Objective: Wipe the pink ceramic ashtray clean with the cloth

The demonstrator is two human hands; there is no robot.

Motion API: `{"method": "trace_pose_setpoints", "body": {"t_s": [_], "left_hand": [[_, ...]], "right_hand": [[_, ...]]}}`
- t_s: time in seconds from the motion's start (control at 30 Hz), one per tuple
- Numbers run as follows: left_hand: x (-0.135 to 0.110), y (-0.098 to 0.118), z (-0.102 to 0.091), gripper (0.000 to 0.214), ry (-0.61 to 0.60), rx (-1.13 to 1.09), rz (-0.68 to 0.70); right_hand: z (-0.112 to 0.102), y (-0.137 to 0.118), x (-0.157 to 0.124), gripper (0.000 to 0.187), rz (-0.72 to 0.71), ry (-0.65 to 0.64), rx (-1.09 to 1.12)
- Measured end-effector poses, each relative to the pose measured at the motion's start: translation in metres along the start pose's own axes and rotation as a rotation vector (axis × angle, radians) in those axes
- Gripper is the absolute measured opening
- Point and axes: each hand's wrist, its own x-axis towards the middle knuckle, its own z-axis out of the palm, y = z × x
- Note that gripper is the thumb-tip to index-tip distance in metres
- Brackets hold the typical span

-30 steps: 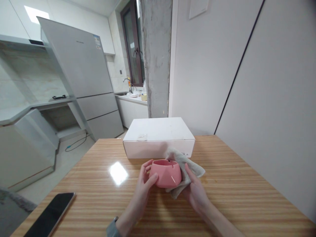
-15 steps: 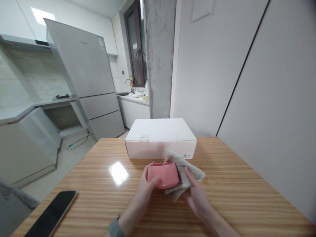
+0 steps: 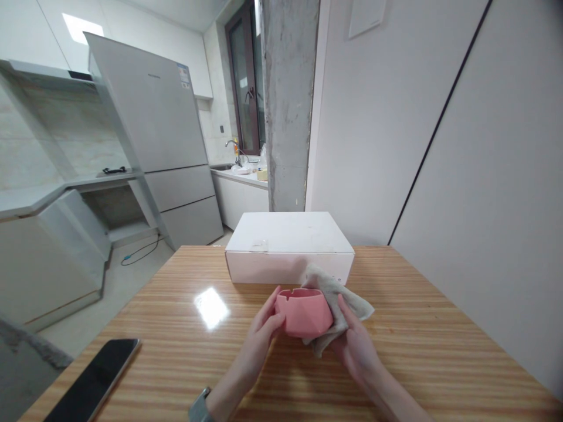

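Observation:
A pink, faceted ashtray (image 3: 307, 316) with notches in its rim is held above the table, its outer side toward me. My left hand (image 3: 260, 335) grips it at the left end, thumb on the near side and fingers behind. In my right hand (image 3: 358, 347) is a light grey cloth (image 3: 349, 302), bunched under the thumb and pressed to the ashtray's right side. The fingers of that hand are mostly hidden behind the cloth.
A white cardboard box (image 3: 288, 233) stands on the wood-grain table (image 3: 431, 334) just beyond my hands. At the near left lies a black phone (image 3: 94, 381). A tall fridge (image 3: 145, 111), a sink counter and a concrete pillar are farther back.
Both hands have shifted slightly right in the picture, along with the ashtray and cloth. The ashtray has turned, showing more of its faceted side and notched rim. My left thumb has moved toward its left edge.

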Motion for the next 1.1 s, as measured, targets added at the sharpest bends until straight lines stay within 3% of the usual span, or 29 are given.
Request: {"method": "trace_pose_setpoints", "body": {"t_s": [0.13, 0.33, 0.7, 0.9, 1.1], "left_hand": [[-0.008, 0.006, 0.004, 0.073, -0.023, 0.025, 0.046], [-0.002, -0.007, 0.002, 0.080, -0.193, -0.118, -0.013], [0.006, -0.016, -0.003, 0.084, 0.099, 0.027, 0.115], [0.005, -0.014, -0.004, 0.074, 0.030, -0.023, 0.004], [-0.010, 0.001, 0.006, 0.087, -0.062, 0.049, 0.043]], "right_hand": [[0.002, -0.001, 0.000, 0.042, 0.062, -0.100, 0.042], [0.006, 0.002, -0.003, 0.036, 0.066, -0.171, 0.060], [0.004, 0.006, -0.008, 0.044, -0.001, -0.042, 0.009], [-0.002, 0.005, -0.001, 0.034, -0.039, 0.032, 0.016], [0.002, -0.003, -0.003, 0.043, 0.036, -0.067, 0.037]]}}
